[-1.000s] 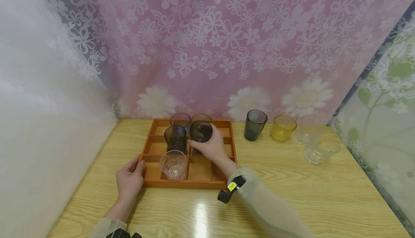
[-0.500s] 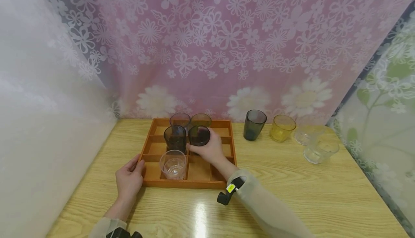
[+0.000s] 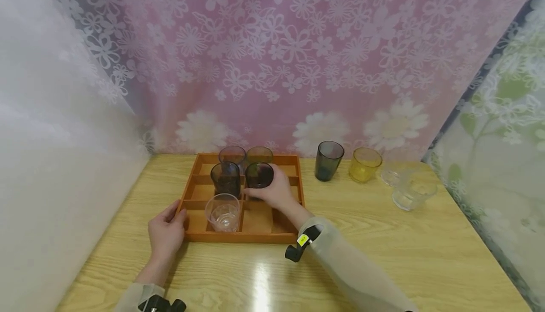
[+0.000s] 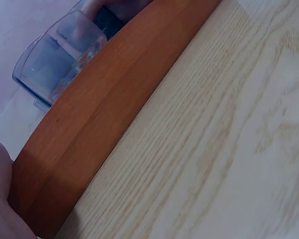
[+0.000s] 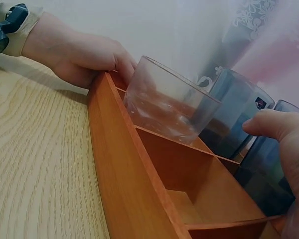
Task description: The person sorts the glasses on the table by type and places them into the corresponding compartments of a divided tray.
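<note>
A wooden compartment tray [image 3: 242, 238] lies on the table. My left hand [image 3: 165, 232] grips its left side near the front corner, fingers over the rim. My right hand [image 3: 278, 190] holds a dark glass tumbler [image 3: 259, 176] upright in a middle-row compartment, thumb on the near side and fingers behind it. Left of it stands another dark tumbler [image 3: 225, 179]. A clear glass [image 3: 223, 215] sits in the front row, seen close up in the right wrist view. Behind are a purplish glass [image 3: 232, 155] and an amber-brown glass [image 3: 259, 154] in the back row.
On the table right of the tray stand a dark grey tumbler [image 3: 329, 161], a yellow glass [image 3: 364, 165] and clear glasses, one [image 3: 410, 194] nearer the front. A pink floral curtain [image 3: 276, 66] hangs directly behind the table, with pale side curtains left and right.
My right hand has lowered the dark tumbler into its compartment, still holding it. My left hand keeps its grip on the tray. The head view has shifted slightly.
</note>
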A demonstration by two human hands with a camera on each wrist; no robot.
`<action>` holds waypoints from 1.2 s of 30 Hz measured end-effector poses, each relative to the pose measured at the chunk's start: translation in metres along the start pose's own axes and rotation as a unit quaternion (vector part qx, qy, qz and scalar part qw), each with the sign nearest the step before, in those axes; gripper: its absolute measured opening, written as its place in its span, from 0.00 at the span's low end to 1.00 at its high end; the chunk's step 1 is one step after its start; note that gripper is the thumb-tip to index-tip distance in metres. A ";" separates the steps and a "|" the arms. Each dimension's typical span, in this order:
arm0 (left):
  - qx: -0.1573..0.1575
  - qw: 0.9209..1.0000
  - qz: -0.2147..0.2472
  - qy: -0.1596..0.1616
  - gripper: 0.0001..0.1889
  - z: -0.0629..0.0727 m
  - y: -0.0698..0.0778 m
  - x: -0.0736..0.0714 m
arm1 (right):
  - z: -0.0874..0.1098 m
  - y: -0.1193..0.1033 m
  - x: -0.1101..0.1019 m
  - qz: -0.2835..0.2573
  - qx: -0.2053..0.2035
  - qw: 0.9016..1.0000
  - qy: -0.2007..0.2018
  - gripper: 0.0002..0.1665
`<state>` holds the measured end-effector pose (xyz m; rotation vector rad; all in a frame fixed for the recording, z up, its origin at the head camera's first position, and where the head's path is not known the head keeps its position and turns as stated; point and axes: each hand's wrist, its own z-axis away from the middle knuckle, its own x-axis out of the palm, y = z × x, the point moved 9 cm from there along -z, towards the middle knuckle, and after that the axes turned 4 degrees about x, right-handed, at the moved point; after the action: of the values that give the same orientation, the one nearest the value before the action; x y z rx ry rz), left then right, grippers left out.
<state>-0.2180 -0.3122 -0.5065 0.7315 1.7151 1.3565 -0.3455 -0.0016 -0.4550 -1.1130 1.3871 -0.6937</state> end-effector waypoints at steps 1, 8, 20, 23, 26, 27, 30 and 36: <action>-0.001 1.000 -0.001 -0.001 0.21 -0.001 0.000 0.000 | 0.000 -0.001 -0.001 0.003 0.001 1.000 -0.002 0.46; 0.014 1.000 -0.012 0.008 0.21 0.000 0.001 -0.001 | 0.006 -0.003 -0.010 -0.023 0.008 1.000 -0.015 0.51; 0.015 1.000 -0.022 0.018 0.20 0.004 -0.005 -0.002 | 0.029 -0.007 -0.058 -0.096 0.015 0.995 -0.020 0.49; 0.023 0.999 -0.027 0.016 0.20 0.004 -0.003 -0.001 | 0.034 -0.008 -0.076 -0.093 -0.003 0.996 -0.010 0.48; 0.039 0.999 -0.029 0.011 0.20 0.004 0.001 0.000 | 0.037 -0.008 -0.094 -0.099 -0.030 0.995 0.002 0.46; 0.043 0.999 -0.031 0.010 0.20 0.004 0.002 0.000 | 0.038 -0.008 -0.100 -0.100 -0.036 0.994 0.005 0.45; 0.045 0.998 -0.032 0.006 0.20 0.004 0.003 0.001 | 0.042 -0.005 -0.115 -0.103 -0.039 0.994 0.013 0.44; 0.037 0.999 -0.029 0.008 0.20 0.005 0.002 -0.001 | 0.052 0.003 -0.136 -0.095 -0.026 0.995 0.021 0.46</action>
<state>-0.2133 -0.3103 -0.5047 0.7083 1.7934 1.2694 -0.3127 0.1337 -0.4112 -1.2889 1.3530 -0.8250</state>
